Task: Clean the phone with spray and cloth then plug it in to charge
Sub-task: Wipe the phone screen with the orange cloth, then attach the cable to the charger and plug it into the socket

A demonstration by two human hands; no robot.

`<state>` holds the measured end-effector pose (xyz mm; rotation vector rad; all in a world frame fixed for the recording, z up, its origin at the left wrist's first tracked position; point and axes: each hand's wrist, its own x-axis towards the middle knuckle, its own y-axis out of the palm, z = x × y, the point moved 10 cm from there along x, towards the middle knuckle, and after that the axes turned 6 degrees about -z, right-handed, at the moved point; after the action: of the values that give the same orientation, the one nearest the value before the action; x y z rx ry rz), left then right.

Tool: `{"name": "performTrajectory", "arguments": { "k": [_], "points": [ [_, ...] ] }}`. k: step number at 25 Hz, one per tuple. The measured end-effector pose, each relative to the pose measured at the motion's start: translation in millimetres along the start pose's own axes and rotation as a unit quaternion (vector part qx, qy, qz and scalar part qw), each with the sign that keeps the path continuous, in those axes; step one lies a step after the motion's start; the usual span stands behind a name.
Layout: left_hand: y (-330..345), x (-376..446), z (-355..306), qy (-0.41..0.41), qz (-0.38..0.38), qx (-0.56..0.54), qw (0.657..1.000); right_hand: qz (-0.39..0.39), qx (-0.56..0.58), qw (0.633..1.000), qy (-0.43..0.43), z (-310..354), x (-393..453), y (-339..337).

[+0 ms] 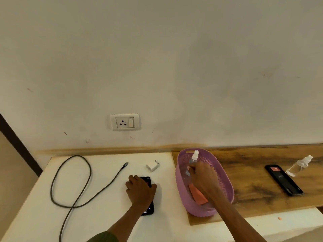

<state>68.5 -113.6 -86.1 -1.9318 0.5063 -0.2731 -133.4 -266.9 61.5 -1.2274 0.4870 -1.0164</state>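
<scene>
The left hand (140, 191) lies palm-down over the black phone (148, 182), fingers curled round its edges, pressing it flat on the white tabletop (35, 206). The right hand (203, 177) reaches into the purple basket (225, 187) and is wrapped round the clear spray bottle (193, 158), whose white nozzle sticks up above the knuckles; the bottle looks lifted off the basket floor, though the hand hides its base. An orange cloth (198, 196) lies in the near end of the basket, under the wrist. The basket stands on a wooden board (253, 189) to the right. Far of the phone sits a white charger plug (152, 165), and a dark cable (70, 180) loops to the left. A wall socket (125, 122) is above. Far right on the board lie 1 more phone (284, 179) and 1 more bottle (299, 165).
</scene>
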Motion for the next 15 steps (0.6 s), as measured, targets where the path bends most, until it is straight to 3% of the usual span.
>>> {"name": "performTrajectory", "arguments": {
  "k": [5, 8, 12, 15],
  "points": [
    [3, 0, 2, -0.012, 0.006, 0.006, 1.0, -0.022, 0.063, 0.996, -0.059, 83, 12, 9],
    [1, 9, 1, 0.007, 0.011, 0.009, 1.0, 0.039, 0.057, 0.995, -0.068, 111, 26, 61],
    [-34, 58, 25, 0.071, -0.085, 0.067, 0.992, 0.149, -0.006, 0.986, -0.074, 121, 43, 149],
    [-39, 94, 58, 0.088, -0.091, 0.113, 0.986, 0.181, -0.039, 0.981, -0.066, 107, 52, 189]
  ]
}}
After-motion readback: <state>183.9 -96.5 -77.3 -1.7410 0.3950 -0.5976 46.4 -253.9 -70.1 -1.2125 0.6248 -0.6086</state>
